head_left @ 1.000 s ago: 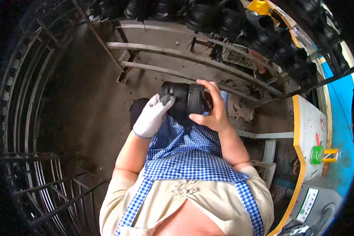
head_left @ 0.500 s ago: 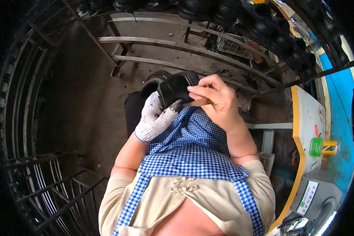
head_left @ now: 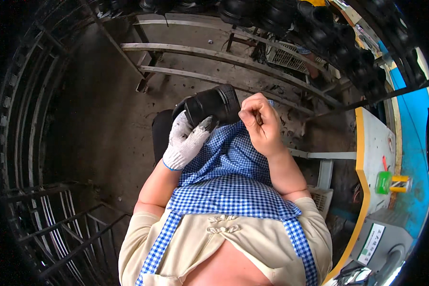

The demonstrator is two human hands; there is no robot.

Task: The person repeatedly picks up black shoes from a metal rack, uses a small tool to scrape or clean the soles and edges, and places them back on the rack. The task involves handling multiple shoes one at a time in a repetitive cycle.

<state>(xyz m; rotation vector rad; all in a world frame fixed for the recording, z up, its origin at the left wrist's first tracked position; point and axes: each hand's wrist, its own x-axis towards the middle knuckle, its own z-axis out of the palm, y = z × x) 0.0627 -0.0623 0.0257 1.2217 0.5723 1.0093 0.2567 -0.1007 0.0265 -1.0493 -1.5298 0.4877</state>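
My left hand (head_left: pixel 182 142), in a white knit glove with dark-stained fingertips, grips a black shoe (head_left: pixel 209 106) above my lap. Its thumb presses on the near side of the shoe, and its other fingers are mostly hidden behind. Just right of the shoe, apart from it, is my bare right hand (head_left: pixel 264 125). Those fingers are curled closed, with a small dark bit showing between them. What they hold, if anything, I cannot make out.
A blue checked apron (head_left: pixel 224 193) covers my lap. Metal rack rails (head_left: pixel 195 51) cross ahead, with black shoes (head_left: pixel 252 14) above. At right stands a white table (head_left: pixel 374 138) with a yellow edge and a green jar (head_left: pixel 383 182). A dark metal frame (head_left: pixel 76 233) is at lower left.
My right hand has drawn slightly away from the shoe and turned, fingers curling in. The flat brownish strip seen at its fingers is now out of sight. The shoe has rotated in my left hand.
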